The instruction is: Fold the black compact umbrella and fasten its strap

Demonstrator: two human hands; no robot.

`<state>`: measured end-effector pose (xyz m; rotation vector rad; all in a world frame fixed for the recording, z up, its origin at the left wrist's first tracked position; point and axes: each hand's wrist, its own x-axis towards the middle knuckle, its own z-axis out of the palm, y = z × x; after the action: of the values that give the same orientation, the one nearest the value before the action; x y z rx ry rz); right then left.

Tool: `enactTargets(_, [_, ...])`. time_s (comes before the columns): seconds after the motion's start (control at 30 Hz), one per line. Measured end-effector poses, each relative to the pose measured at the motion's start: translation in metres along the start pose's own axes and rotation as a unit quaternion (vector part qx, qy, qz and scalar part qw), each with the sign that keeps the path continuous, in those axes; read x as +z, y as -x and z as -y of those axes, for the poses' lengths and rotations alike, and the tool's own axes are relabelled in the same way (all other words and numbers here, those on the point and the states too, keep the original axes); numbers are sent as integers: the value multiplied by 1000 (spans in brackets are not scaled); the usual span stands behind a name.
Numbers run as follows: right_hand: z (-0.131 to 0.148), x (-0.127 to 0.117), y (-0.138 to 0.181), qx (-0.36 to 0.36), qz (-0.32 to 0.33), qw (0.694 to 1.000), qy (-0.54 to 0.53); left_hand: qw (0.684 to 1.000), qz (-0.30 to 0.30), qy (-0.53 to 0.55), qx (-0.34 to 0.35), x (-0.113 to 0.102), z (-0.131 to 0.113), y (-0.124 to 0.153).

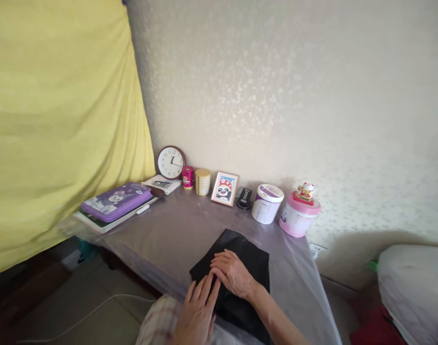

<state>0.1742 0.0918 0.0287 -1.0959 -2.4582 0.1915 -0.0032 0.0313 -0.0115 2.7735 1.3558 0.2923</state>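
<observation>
Note the yellow curtain, the largest item, covering the left of the view, with a pale patterned wall beside it. Below them the bench, under a translucent grey-purple cover, runs away from you to that wall. White bedding shows at the lower right. The folded black cloth lies on the near middle of the bench. It sits skewed to the bench edges, with its long axis running from you towards the wall and its far corner pointing at the framed panda picture. Your left hand lies flat on the near left part of the cloth, fingers straight and spread, gripping nothing. Your right hand rests palm down on the cloth, fingers loosely bent and pointing left, also gripping nothing; its fingertips touch those of the left hand. A purple case with a cartoon print lies on flat books at the far left of the bench. Along the wall stand a pink tub bearing a lucky-cat figure, a white tub with a purple lid, and a round clock with plain numerals. Next to these are a yellow tin, a red can and a black device. The labels on the tubs and cans are too small to read.
</observation>
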Motion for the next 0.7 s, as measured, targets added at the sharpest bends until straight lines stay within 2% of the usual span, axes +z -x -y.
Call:
enactTargets(0.17, [-27,0,-17,56,22,997,50,999,-40,-14,-2,11,0,1])
enactTargets(0.33, [-52,-5,-33,92,33,989,113,999,-47,-13,-1,16,2,1])
enactTargets(0.47, [-69,-11,-40,128,21,982,139,1000,-15,5,-7,10,2,0])
enactTargets(0.57, [-69,-16,-40,161,-17,975,152,999,27,23,-25,3,1,-1])
enactTargets(0.63, [-60,-17,-36,150,-41,977,144,997,49,36,-38,-1,0,-2])
enactTargets(0.7, [-50,-14,-31,83,-33,991,101,996,60,44,-47,-4,0,-2])
